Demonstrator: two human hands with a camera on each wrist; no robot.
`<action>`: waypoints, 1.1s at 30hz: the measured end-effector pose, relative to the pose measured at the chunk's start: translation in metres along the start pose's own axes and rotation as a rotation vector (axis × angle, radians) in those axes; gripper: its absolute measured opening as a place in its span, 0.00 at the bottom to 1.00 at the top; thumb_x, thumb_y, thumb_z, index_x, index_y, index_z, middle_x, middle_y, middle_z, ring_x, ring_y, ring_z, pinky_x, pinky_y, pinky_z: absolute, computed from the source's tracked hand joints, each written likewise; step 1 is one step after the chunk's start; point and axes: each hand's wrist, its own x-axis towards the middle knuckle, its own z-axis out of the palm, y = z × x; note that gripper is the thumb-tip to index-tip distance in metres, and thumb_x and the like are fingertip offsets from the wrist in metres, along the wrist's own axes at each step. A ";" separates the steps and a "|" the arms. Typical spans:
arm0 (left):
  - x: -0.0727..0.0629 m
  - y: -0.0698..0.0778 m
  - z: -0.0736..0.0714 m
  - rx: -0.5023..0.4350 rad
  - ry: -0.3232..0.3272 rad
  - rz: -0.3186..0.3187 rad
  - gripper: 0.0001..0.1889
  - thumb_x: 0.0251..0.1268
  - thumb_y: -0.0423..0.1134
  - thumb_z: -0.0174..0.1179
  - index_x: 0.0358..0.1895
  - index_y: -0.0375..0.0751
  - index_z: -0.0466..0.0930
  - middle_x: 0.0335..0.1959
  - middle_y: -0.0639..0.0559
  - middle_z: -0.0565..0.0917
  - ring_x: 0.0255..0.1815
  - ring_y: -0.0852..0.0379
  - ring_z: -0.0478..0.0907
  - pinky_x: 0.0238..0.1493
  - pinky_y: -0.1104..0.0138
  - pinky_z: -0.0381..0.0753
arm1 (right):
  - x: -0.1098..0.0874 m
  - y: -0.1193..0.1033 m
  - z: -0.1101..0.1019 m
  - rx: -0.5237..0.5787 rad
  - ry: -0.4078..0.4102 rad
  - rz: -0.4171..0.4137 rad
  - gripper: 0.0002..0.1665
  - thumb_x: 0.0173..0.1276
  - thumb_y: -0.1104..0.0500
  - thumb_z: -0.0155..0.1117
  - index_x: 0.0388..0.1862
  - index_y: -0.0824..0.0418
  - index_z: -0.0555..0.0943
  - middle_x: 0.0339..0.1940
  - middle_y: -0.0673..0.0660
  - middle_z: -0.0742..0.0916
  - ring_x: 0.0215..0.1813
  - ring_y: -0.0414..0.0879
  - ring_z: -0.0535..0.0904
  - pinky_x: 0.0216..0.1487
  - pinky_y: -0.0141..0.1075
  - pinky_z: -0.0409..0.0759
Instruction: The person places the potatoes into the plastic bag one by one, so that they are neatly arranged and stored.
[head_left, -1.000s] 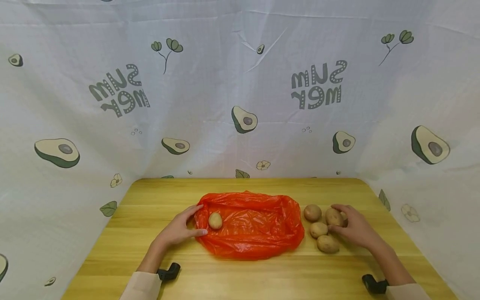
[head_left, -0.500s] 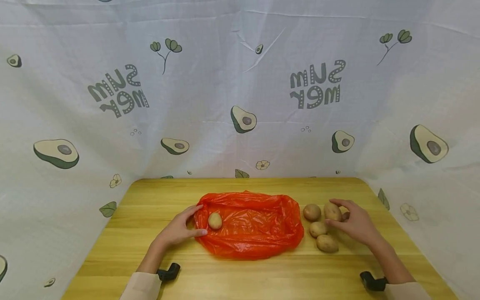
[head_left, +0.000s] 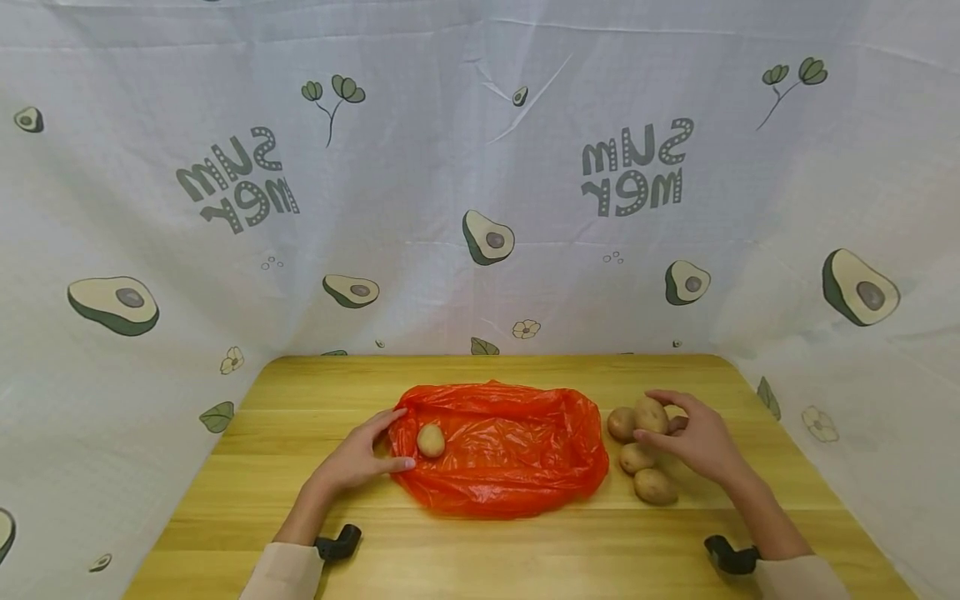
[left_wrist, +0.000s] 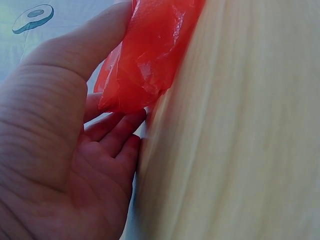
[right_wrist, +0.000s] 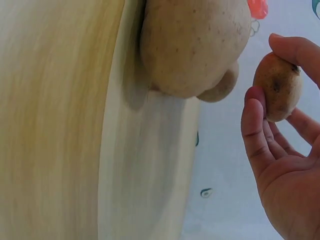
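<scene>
My right hand (head_left: 701, 437) pinches a potato (head_left: 651, 414) between thumb and fingertips, raised off the table. Beside and below it lie several loose potatoes (head_left: 655, 487). In the right wrist view the held potato (right_wrist: 277, 87) shows a dark spot, and a large potato (right_wrist: 195, 45) is close to the camera. A red plastic bag (head_left: 495, 500) lies spread with its mouth facing up and its edges rolled out. One potato (head_left: 431, 442) sits inside at its left end. My left hand (head_left: 360, 454) holds that end, thumb in front and fingers behind, also touching the bag (left_wrist: 150, 60) in the left wrist view.
The wooden table (head_left: 480, 558) extends in front of and around the bag. Behind it hangs a pale curtain (head_left: 420, 167) printed with avocados. A black wrist-worn device (head_left: 339, 542) is on the left forearm, another black device (head_left: 731, 557) on the right.
My right hand has lifted the potato and carried it to the left, over the other potatoes towards the bag. The left hand and the bag have stayed in place.
</scene>
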 end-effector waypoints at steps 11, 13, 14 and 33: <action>-0.001 0.000 0.001 -0.006 -0.003 -0.008 0.50 0.54 0.60 0.75 0.80 0.52 0.63 0.82 0.43 0.62 0.82 0.35 0.57 0.78 0.35 0.58 | 0.010 -0.016 0.012 0.085 -0.025 0.008 0.42 0.64 0.50 0.78 0.72 0.64 0.72 0.65 0.67 0.80 0.32 0.41 0.83 0.34 0.29 0.83; -0.001 0.000 0.001 -0.006 -0.004 -0.011 0.50 0.54 0.60 0.75 0.80 0.52 0.63 0.82 0.43 0.62 0.82 0.35 0.57 0.78 0.35 0.58 | 0.011 -0.020 0.015 0.089 -0.033 0.019 0.42 0.64 0.49 0.78 0.72 0.62 0.72 0.65 0.67 0.79 0.33 0.41 0.83 0.34 0.29 0.83; -0.001 0.001 0.001 -0.005 -0.005 -0.010 0.50 0.54 0.61 0.75 0.80 0.52 0.63 0.82 0.43 0.62 0.82 0.35 0.57 0.78 0.35 0.58 | 0.012 -0.021 0.017 0.093 -0.036 0.018 0.42 0.64 0.49 0.78 0.72 0.62 0.72 0.66 0.67 0.79 0.33 0.42 0.82 0.33 0.30 0.83; -0.001 0.003 -0.003 0.001 -0.002 0.030 0.49 0.55 0.59 0.75 0.80 0.50 0.64 0.81 0.43 0.63 0.82 0.36 0.58 0.78 0.38 0.59 | 0.029 -0.064 0.057 0.292 -0.119 0.040 0.45 0.60 0.53 0.81 0.73 0.58 0.71 0.65 0.63 0.77 0.41 0.51 0.83 0.37 0.34 0.87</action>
